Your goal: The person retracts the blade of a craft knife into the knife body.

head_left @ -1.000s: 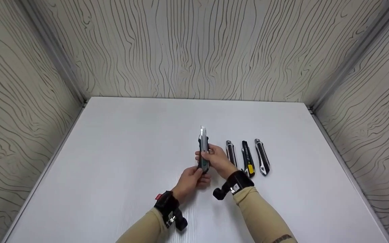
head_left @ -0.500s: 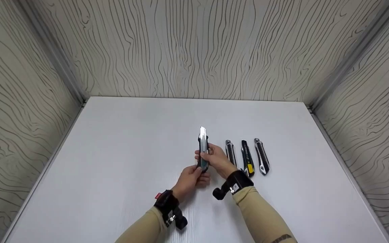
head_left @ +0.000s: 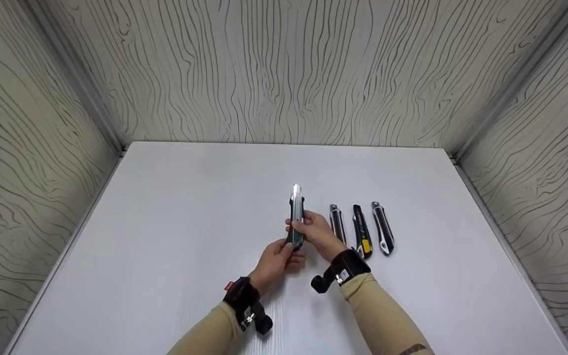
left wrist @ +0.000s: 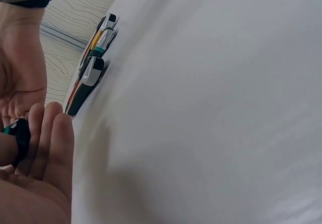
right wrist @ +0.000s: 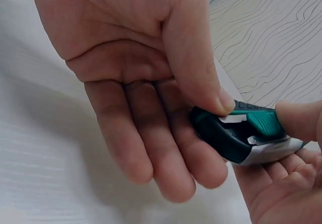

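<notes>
A utility knife (head_left: 297, 209) with a silver body and green-and-black handle is held above the white table, its blade pointing away from me. My right hand (head_left: 319, 234) grips its middle, thumb on top. At the butt end, my left hand (head_left: 271, 261) pinches the handle between thumb and forefinger, its other fingers extended beneath. The right wrist view shows the green end piece (right wrist: 264, 123) close up, with the left thumb (right wrist: 198, 68) pressing by a pale opening. In the left wrist view the left hand (left wrist: 45, 178) hides most of the knife.
Three more utility knives lie in a row right of the hands: a grey-black one (head_left: 337, 224) partly behind the right wrist, a black-and-yellow one (head_left: 362, 231), and another grey-black one (head_left: 383, 229). Wood-patterned walls (head_left: 284, 74) enclose the white table (head_left: 165, 222) at back and sides.
The left hand and the knife's butt end have shifted slightly up and left. The right hand stays nearly in place, and the other knives lie as before.
</notes>
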### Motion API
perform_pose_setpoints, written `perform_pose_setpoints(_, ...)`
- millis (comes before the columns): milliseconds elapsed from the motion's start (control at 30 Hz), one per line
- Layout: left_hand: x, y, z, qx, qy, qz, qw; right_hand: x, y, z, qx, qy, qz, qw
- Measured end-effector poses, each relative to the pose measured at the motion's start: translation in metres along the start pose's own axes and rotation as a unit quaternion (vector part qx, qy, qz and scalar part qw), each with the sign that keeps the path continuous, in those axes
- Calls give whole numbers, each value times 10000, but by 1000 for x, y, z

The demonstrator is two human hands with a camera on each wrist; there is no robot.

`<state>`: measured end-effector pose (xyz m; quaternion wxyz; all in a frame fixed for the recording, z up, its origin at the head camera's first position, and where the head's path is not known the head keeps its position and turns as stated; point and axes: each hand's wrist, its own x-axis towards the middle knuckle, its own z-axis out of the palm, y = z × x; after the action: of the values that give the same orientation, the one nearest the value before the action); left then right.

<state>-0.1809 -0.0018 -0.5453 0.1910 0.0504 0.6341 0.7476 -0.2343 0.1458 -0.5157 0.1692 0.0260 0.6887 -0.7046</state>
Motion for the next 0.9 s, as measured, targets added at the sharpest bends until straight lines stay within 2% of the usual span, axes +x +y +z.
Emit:
perform_pose_setpoints(267,-3,1,-1,97,47,-38,9999,0,3,-3,-181,21,-60,9998)
perform_pose_setpoints(633,-4,-4,3,-302,129,-210,9992,1,-1,-4,-369,259,70,9990)
perform_pose_setpoints(900,-4,-6,4,-234,267,78,9993,0,5,-1,-244,113,-45,9996)
